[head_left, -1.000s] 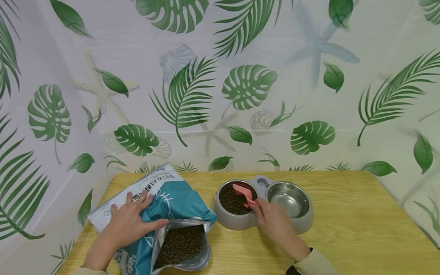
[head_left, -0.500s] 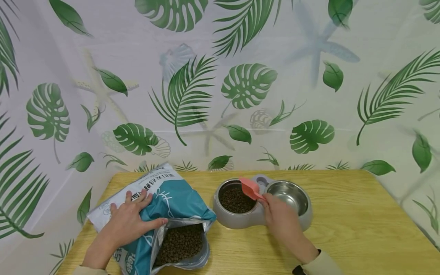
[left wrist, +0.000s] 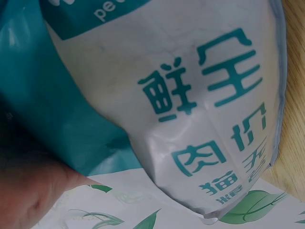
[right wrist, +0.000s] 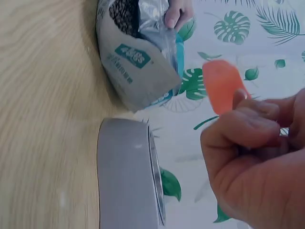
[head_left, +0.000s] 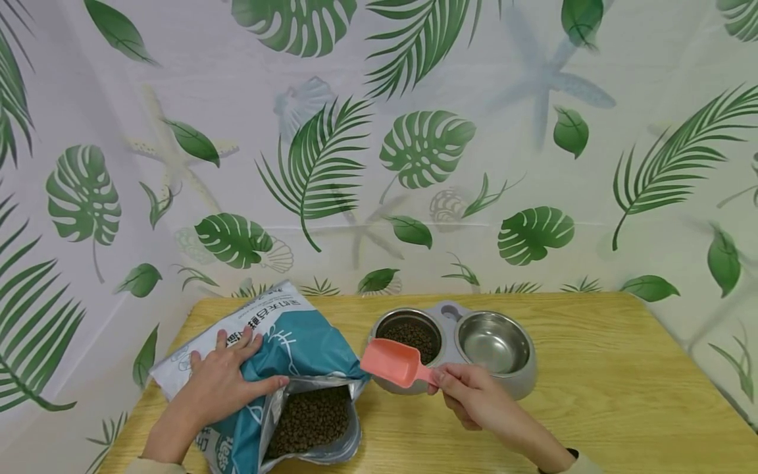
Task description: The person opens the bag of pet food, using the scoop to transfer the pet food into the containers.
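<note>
A teal and white pet food bag (head_left: 316, 342) lies on its side at the left, its open mouth toward me and brown kibble (head_left: 314, 421) inside. My left hand (head_left: 222, 382) rests on top of it, fingers spread, thumb near the mouth. My right hand (head_left: 474, 398) grips the handle of a pink scoop (head_left: 393, 363), whose bare inner face shows in the head view. The scoop overlaps the front of the left bowl of a grey double feeder (head_left: 408, 385). Kibble (head_left: 408, 339) covers the bottom of that bowl. In the right wrist view the scoop (right wrist: 221, 86) stands beyond my curled fingers.
The feeder's right steel bowl (head_left: 494, 345) has a bare, shiny bottom. Both feeder and bag stand on a wood-grain table (head_left: 610, 382). Behind the table's far edge hangs a leaf-patterned white cloth (head_left: 474, 257).
My right hand lifted the scoop out of the left bowl, turned it, and brought it toward me and left. The left hand and the bag stayed still.
</note>
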The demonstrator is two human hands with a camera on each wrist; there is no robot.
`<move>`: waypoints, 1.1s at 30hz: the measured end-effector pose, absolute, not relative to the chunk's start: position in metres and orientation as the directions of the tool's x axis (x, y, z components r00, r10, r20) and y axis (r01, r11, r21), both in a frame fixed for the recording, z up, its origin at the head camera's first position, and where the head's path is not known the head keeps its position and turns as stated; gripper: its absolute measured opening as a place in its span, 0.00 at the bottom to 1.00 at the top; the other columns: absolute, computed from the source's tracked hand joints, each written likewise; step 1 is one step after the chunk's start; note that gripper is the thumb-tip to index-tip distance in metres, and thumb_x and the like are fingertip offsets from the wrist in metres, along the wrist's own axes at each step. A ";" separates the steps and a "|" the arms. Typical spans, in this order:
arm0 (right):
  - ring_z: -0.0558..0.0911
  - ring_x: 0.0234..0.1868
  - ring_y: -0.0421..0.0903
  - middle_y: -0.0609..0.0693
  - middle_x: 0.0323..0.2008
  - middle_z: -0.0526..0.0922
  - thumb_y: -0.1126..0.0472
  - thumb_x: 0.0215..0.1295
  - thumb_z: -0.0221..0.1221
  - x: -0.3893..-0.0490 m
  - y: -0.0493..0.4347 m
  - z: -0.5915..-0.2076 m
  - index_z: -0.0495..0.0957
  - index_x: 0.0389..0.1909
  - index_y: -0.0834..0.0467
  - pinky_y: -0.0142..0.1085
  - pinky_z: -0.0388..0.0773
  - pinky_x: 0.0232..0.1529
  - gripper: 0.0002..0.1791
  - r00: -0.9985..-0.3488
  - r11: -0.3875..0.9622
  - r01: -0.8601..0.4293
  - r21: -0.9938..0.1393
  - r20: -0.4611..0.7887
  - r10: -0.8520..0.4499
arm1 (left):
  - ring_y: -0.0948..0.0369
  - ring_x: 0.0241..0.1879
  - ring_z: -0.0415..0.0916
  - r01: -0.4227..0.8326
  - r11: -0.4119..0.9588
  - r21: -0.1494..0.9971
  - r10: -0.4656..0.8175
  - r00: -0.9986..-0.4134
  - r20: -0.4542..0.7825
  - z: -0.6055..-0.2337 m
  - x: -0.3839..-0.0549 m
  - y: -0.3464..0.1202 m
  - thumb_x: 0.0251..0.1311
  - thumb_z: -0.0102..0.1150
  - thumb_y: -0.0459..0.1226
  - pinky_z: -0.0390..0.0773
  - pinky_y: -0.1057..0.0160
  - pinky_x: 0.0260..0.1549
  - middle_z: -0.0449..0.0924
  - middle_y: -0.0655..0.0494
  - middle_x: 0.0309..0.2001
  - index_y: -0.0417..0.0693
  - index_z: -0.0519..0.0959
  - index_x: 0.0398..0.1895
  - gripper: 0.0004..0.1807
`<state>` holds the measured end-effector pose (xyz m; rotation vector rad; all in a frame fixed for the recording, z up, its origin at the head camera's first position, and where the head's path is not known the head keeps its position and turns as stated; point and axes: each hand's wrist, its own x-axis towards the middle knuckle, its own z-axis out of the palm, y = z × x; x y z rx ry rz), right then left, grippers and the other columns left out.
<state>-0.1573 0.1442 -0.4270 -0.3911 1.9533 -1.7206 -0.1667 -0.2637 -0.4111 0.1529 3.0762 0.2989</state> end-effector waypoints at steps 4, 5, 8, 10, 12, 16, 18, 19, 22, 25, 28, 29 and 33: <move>0.54 0.13 0.36 0.42 0.16 0.61 0.50 0.83 0.46 -0.150 0.138 -0.427 0.72 0.45 0.75 0.27 0.53 0.15 0.27 -0.745 0.140 0.119 -0.983 -0.181 -0.642 | 0.22 0.72 0.52 0.095 0.976 0.196 0.103 -0.994 -0.032 -0.412 -0.166 -0.264 0.51 0.56 0.77 0.55 0.11 0.53 0.65 0.37 0.75 0.44 0.70 0.75 0.58; 0.53 0.13 0.37 0.42 0.16 0.62 0.50 0.83 0.47 -0.148 0.136 -0.428 0.72 0.45 0.76 0.27 0.52 0.14 0.28 -0.734 0.153 0.119 -0.981 -0.191 -0.652 | 0.22 0.72 0.52 0.097 0.976 0.196 0.104 -0.994 -0.029 -0.412 -0.166 -0.264 0.51 0.56 0.77 0.55 0.11 0.53 0.65 0.37 0.75 0.44 0.70 0.74 0.58; 0.52 0.12 0.38 0.42 0.16 0.62 0.50 0.82 0.48 -0.142 0.127 -0.432 0.75 0.44 0.74 0.28 0.51 0.14 0.27 -0.707 0.205 0.141 -0.969 -0.243 -0.664 | 0.21 0.72 0.52 0.097 0.976 0.194 0.104 -0.994 -0.025 -0.411 -0.166 -0.264 0.51 0.57 0.76 0.54 0.11 0.53 0.65 0.36 0.75 0.43 0.70 0.74 0.58; 0.53 0.12 0.38 0.43 0.16 0.62 0.51 0.82 0.48 -0.138 0.120 -0.436 0.76 0.44 0.73 0.29 0.52 0.14 0.25 -0.688 0.226 0.168 -0.959 -0.279 -0.670 | 0.21 0.72 0.52 0.096 0.976 0.193 0.103 -0.994 -0.027 -0.411 -0.166 -0.264 0.51 0.57 0.76 0.54 0.11 0.53 0.65 0.36 0.75 0.43 0.70 0.74 0.58; 0.53 0.13 0.39 0.43 0.15 0.62 0.52 0.82 0.48 -0.135 0.114 -0.441 0.77 0.44 0.72 0.29 0.52 0.15 0.23 -0.669 0.235 0.190 -0.953 -0.301 -0.680 | 0.21 0.72 0.52 0.094 0.976 0.196 0.101 -0.994 -0.029 -0.411 -0.166 -0.264 0.51 0.57 0.76 0.54 0.11 0.53 0.65 0.36 0.75 0.44 0.70 0.74 0.58; 0.56 0.14 0.38 0.42 0.15 0.62 0.56 0.82 0.47 -0.129 0.102 -0.450 0.76 0.47 0.76 0.29 0.53 0.18 0.23 -0.625 0.204 0.243 -0.948 -0.314 -0.715 | 0.21 0.72 0.52 0.090 0.977 0.196 0.098 -0.995 -0.035 -0.411 -0.167 -0.263 0.51 0.56 0.77 0.54 0.11 0.54 0.64 0.36 0.75 0.43 0.70 0.74 0.58; 0.57 0.15 0.37 0.41 0.16 0.63 0.56 0.83 0.45 -0.127 0.098 -0.453 0.75 0.50 0.77 0.28 0.56 0.19 0.24 -0.592 0.180 0.284 -0.942 -0.319 -0.740 | 0.21 0.72 0.51 0.088 0.977 0.193 0.097 -0.995 -0.038 -0.411 -0.167 -0.264 0.51 0.56 0.77 0.54 0.11 0.53 0.64 0.36 0.75 0.43 0.70 0.74 0.59; 0.58 0.16 0.36 0.41 0.17 0.63 0.57 0.83 0.45 -0.127 0.097 -0.455 0.74 0.51 0.78 0.28 0.57 0.20 0.24 -0.574 0.165 0.306 -0.938 -0.320 -0.753 | 0.21 0.72 0.51 0.087 0.978 0.191 0.096 -0.995 -0.040 -0.411 -0.168 -0.264 0.51 0.56 0.77 0.54 0.11 0.53 0.64 0.35 0.75 0.43 0.70 0.74 0.59; 0.60 0.19 0.35 0.40 0.19 0.65 0.57 0.83 0.44 -0.127 0.092 -0.461 0.74 0.53 0.78 0.27 0.60 0.24 0.24 -0.534 0.147 0.355 -0.923 -0.330 -0.778 | 0.21 0.72 0.51 0.083 0.978 0.192 0.093 -0.995 -0.045 -0.412 -0.168 -0.264 0.51 0.56 0.77 0.54 0.11 0.53 0.64 0.36 0.76 0.43 0.69 0.75 0.59; 0.64 0.20 0.33 0.38 0.20 0.67 0.54 0.83 0.45 -0.133 0.089 -0.474 0.78 0.53 0.69 0.25 0.63 0.26 0.22 -0.495 0.180 0.366 -0.913 -0.355 -0.793 | 0.21 0.72 0.51 0.084 0.978 0.192 0.094 -0.995 -0.043 -0.412 -0.168 -0.264 0.51 0.56 0.77 0.54 0.11 0.53 0.64 0.36 0.75 0.43 0.69 0.75 0.59; 0.65 0.21 0.31 0.37 0.22 0.68 0.50 0.82 0.46 -0.138 0.083 -0.488 0.81 0.52 0.61 0.24 0.65 0.27 0.21 -0.485 0.212 0.348 -0.913 -0.369 -0.793 | 0.21 0.72 0.51 0.087 0.977 0.193 0.096 -0.995 -0.040 -0.412 -0.168 -0.264 0.51 0.56 0.77 0.53 0.11 0.53 0.64 0.36 0.75 0.43 0.70 0.75 0.59; 0.65 0.21 0.31 0.36 0.22 0.68 0.50 0.81 0.47 -0.139 0.081 -0.491 0.82 0.52 0.59 0.24 0.65 0.27 0.20 -0.487 0.216 0.345 -0.913 -0.371 -0.791 | 0.21 0.72 0.51 0.087 0.977 0.194 0.096 -0.995 -0.039 -0.412 -0.167 -0.264 0.51 0.56 0.77 0.53 0.11 0.53 0.64 0.36 0.75 0.43 0.70 0.75 0.59; 0.65 0.21 0.30 0.36 0.22 0.68 0.51 0.80 0.47 -0.137 0.070 -0.488 0.83 0.50 0.60 0.23 0.66 0.28 0.20 -0.514 0.230 0.313 -0.921 -0.368 -0.775 | 0.21 0.72 0.51 0.086 0.977 0.194 0.096 -0.995 -0.041 -0.412 -0.167 -0.264 0.51 0.56 0.77 0.53 0.11 0.53 0.64 0.36 0.75 0.43 0.69 0.75 0.59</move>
